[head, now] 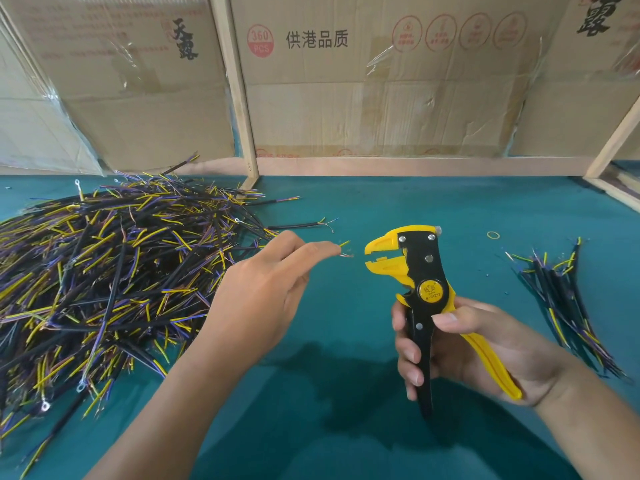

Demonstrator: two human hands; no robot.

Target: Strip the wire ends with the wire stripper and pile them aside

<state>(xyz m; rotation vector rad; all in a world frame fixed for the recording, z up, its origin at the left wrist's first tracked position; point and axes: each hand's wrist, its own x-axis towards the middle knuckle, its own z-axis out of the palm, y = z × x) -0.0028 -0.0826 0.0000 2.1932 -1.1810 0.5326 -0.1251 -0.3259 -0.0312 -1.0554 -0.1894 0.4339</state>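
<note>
My left hand [256, 292] pinches a wire end [345, 250] just short of the wire stripper [419, 289], gripped in my right hand [460, 351] (jaws agape); those thin frayed strands could miss the slot.

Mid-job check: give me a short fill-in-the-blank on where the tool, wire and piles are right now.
1. The right hand grips the wire stripper, whose jaws are ____.
2. The left hand pinches a wire just ____ of the jaws.
3. The big wire heap lies on the ____ side.
4. The small wire pile lies on the ____ cloth.

Missing: open; left; left; teal
</note>
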